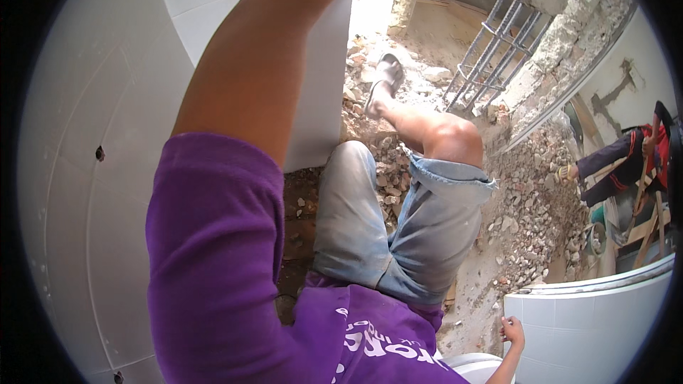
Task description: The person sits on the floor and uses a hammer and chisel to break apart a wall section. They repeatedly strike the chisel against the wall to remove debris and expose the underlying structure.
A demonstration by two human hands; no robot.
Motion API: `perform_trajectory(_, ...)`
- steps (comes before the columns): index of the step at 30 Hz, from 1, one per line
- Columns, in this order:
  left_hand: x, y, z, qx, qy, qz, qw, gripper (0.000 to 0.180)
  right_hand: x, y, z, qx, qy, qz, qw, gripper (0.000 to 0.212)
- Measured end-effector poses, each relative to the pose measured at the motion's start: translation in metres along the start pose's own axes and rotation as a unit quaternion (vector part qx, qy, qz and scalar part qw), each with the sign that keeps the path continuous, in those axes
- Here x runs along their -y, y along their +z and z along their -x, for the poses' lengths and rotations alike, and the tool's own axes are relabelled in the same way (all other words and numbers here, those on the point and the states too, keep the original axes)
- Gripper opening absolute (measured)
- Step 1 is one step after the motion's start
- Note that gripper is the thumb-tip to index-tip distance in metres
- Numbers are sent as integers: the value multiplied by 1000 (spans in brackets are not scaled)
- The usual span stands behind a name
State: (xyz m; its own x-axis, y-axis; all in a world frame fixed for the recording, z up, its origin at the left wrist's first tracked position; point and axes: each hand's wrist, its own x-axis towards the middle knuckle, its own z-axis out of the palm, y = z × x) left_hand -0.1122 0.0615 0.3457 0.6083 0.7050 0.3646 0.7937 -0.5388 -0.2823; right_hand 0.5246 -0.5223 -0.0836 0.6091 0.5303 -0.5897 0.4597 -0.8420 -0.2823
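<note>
My left arm [249, 57] is raised along the white wall, and its hand is beyond the upper edge of the picture. At the lower right, my right hand [511, 331] has its fingers curled against the near vertical edge of a low white tiled wall [590, 334]. No tool shows in it. Close to that forearm is a rounded white object [475, 368], mostly cut off by the lower edge.
Broken rubble [526, 220] covers the floor around my legs. Exposed rebar [491, 50] juts from broken concrete at the upper right. Another person [626, 156] is at far right beside wooden pieces and a bucket [595, 238]. The white wall [92, 206] has small holes.
</note>
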Motion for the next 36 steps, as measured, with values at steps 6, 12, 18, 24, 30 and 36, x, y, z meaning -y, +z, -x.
perform_trajectory(6, 5, 4, -20, 22, 9, -17, 1000, 40, -2, 13, -9, 3, -17, 2, 1000, 35)
perform_trajectory(12, 28, 15, -28, 27, 15, -18, 999, 40, -80, 5, -64, -148, -108, 52, 982, 33)
perform_trajectory(18, 22, 9, -46, 39, 17, -37, 998, 41, -13, 1, -6, -39, 67, -4, 997, 34)
perform_trajectory(24, 26, 31, -63, 38, 24, -25, 999, 42, -70, -2, -20, -88, -10, 69, 994, 30)
perform_trajectory(30, 40, 16, -57, 53, 10, -71, 996, 42, -5, 2, -13, -64, -18, 4, 998, 30)
perform_trajectory(36, 44, 28, -58, 39, 10, -62, 997, 43, -96, 7, -44, -21, 81, 63, 994, 31)
